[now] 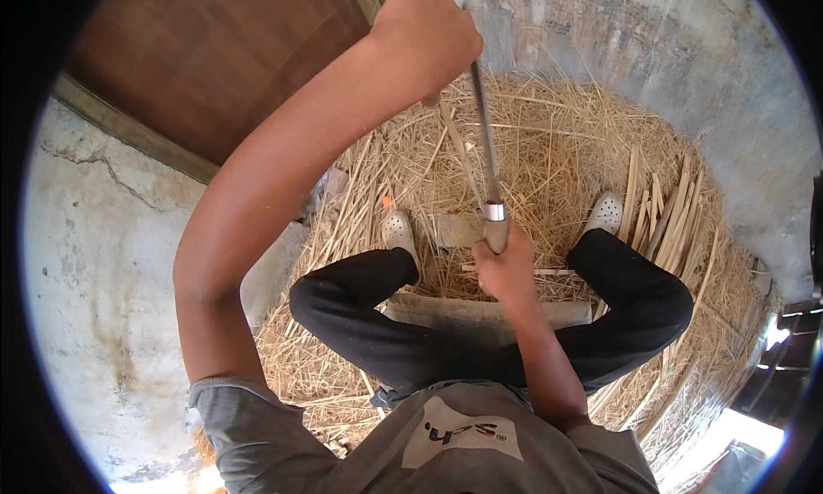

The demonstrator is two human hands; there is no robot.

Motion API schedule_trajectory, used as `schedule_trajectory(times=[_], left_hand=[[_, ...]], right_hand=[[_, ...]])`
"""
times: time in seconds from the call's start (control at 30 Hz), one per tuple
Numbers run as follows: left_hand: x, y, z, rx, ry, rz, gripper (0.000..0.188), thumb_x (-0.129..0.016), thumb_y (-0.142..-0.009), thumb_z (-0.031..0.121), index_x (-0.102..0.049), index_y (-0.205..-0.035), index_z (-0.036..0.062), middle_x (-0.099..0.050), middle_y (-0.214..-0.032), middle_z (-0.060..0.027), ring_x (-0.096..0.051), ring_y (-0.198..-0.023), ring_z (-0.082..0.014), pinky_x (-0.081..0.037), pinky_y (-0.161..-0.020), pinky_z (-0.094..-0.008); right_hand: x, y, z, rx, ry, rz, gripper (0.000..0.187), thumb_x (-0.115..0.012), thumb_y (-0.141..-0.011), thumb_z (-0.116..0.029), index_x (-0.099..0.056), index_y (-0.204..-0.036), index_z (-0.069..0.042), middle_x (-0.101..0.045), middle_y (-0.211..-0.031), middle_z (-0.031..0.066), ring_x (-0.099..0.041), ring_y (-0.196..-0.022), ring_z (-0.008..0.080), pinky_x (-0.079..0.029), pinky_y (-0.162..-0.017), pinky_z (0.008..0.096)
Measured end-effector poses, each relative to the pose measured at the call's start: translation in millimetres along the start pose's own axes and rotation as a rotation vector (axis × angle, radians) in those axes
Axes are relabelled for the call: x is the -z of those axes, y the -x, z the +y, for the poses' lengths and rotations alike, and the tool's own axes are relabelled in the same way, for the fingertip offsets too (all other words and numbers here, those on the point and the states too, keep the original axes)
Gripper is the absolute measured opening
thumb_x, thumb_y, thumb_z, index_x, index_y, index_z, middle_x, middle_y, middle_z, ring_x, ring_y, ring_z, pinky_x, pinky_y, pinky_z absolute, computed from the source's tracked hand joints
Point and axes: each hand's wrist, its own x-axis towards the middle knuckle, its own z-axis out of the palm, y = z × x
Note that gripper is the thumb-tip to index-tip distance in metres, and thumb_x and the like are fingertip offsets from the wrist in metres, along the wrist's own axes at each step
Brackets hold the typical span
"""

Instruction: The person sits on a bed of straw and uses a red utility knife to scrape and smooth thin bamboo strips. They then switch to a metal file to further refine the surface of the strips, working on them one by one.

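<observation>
My left hand (429, 44) is raised at the top of the view, its fingers closed round a thin bamboo strip (460, 147). The strip shows below the fist and slants down toward my right hand. Lower down, between my knees, my right hand (506, 267) grips the wooden handle of a knife (487, 142). A shiny metal collar joins this handle to the long, narrow blade, which points up and away from me. The blade's far end passes close beside my left fist. Strip and blade lie near each other just above the collar; whether they touch I cannot tell.
Shavings and thin strips (549, 151) cover the floor. Split bamboo pieces (673, 211) lie in a bundle beside my right shoe. A flat block (459, 231) rests between my feet. A brown panel (231, 57) stands at the upper left, with worn walls (111, 262) around.
</observation>
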Motion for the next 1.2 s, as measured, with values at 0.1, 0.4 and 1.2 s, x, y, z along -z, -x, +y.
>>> schedule_trajectory(times=[0.1, 0.4, 1.2], left_hand=[[-19, -7, -5, -0.016, -0.076, 0.122, 0.041, -0.065, -0.088, 0.038, -0.061, -0.113, 0.0060, -0.070, -0.087, -0.0066, -0.067, -0.080, -0.0215, -0.053, -0.064, -0.0345], [-5, -9, -9, 0.025, 0.044, -0.038, 0.033, -0.087, -0.062, 0.028, -0.073, -0.086, 0.0090, -0.070, -0.089, -0.0048, -0.069, -0.088, -0.0259, -0.058, -0.070, -0.0376], [-41, 8, -27, -0.009, 0.076, 0.118, 0.033, -0.088, -0.058, 0.024, -0.074, -0.083, 0.0083, -0.071, -0.082, -0.0066, -0.070, -0.085, -0.0247, -0.058, -0.070, -0.0343]], right_hand=[[11, 0, -29, -0.071, -0.123, 0.003, 0.025, -0.059, -0.077, -0.008, -0.055, -0.099, 0.001, -0.060, -0.074, 0.0195, -0.060, -0.069, 0.0381, -0.047, -0.065, 0.0440], [-19, 27, 62, -0.096, 0.070, -0.059, 0.026, -0.062, -0.074, -0.011, -0.057, -0.097, 0.002, -0.059, -0.071, 0.0189, -0.061, -0.068, 0.0307, -0.048, -0.066, 0.0406], [-36, 2, 0, 0.156, 0.020, -0.081, 0.013, -0.058, -0.078, -0.002, -0.050, -0.088, 0.000, -0.055, -0.072, 0.0096, -0.054, -0.059, 0.0187, -0.044, -0.054, 0.0342]])
